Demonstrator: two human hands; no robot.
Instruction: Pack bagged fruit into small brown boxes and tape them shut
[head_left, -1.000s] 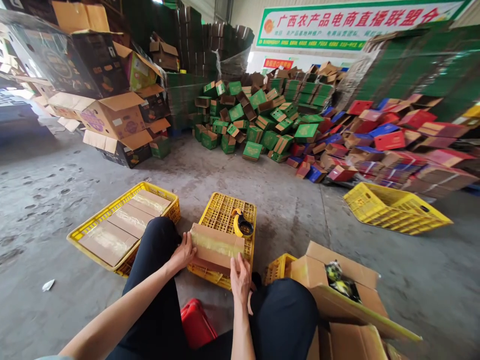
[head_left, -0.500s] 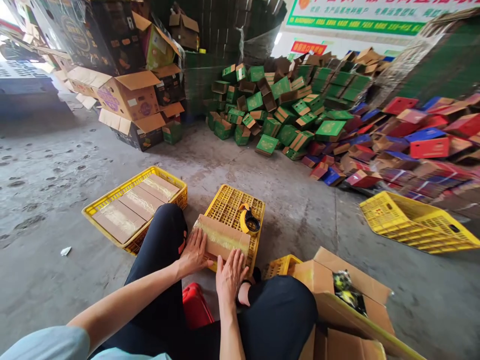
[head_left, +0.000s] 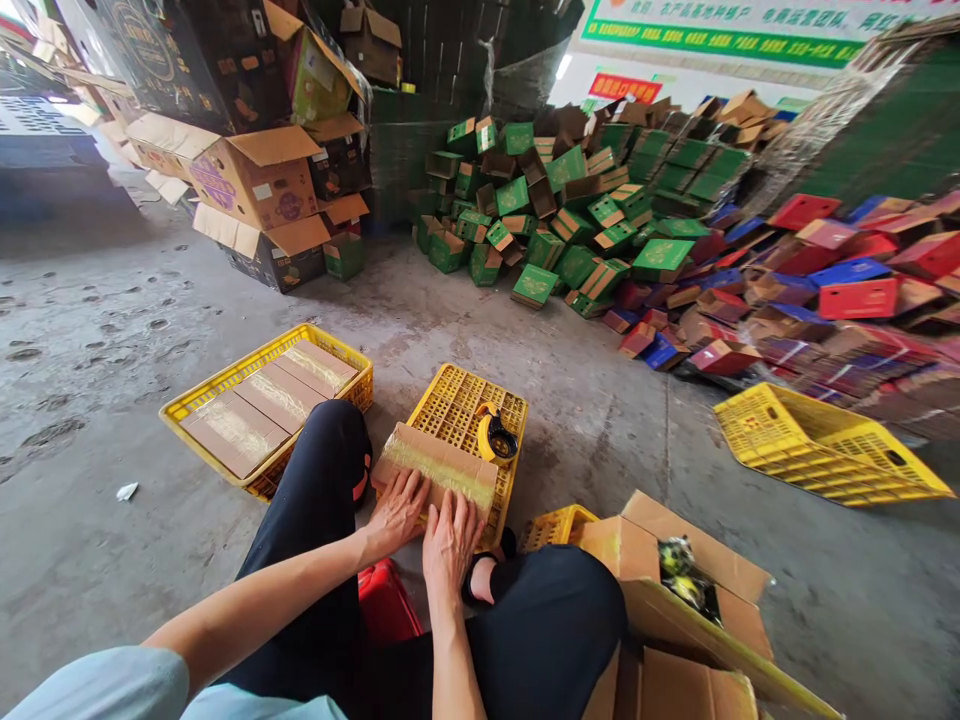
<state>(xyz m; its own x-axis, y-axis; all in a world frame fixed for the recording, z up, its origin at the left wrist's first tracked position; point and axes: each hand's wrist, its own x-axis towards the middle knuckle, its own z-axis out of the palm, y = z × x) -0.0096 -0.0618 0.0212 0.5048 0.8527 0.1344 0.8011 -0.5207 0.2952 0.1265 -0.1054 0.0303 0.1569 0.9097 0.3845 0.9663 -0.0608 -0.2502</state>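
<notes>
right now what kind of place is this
Probably a packing warehouse or carton depot: heaps of green cartons and red and blue cartons cover a concrete floor, and both hands press a taped box on a yellow crate.

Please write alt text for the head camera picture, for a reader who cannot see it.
Seated person presses left hand and right hand flat on a taped cardboard box atop an upturned yellow crate, a tape dispenser beside it.
</notes>
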